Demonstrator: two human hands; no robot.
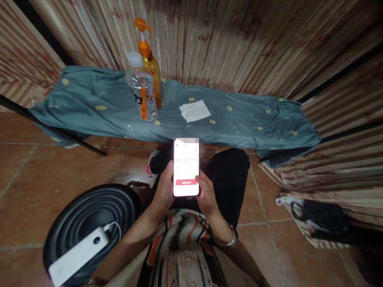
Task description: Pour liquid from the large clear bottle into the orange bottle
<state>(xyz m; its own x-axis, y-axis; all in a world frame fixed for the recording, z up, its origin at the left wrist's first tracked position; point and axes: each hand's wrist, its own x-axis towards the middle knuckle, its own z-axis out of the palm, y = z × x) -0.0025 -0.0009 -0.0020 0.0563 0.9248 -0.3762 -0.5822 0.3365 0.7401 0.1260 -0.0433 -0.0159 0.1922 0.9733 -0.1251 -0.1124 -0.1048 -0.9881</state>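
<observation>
A smartphone with a bright white screen is held upright over my lap. Its display shows a row of zeros like a timer and a red bar near the bottom. My left hand grips the phone's left edge. On the other edge is my right hand, closed round the side, its thumb over the screen by the right end of the red bar. The fingers behind the phone are hidden.
A low bench with a blue-green cloth bears a clear plastic bottle, an orange pump bottle and a white tissue. A white power bank lies on a black round stool at left. Curtains hang behind.
</observation>
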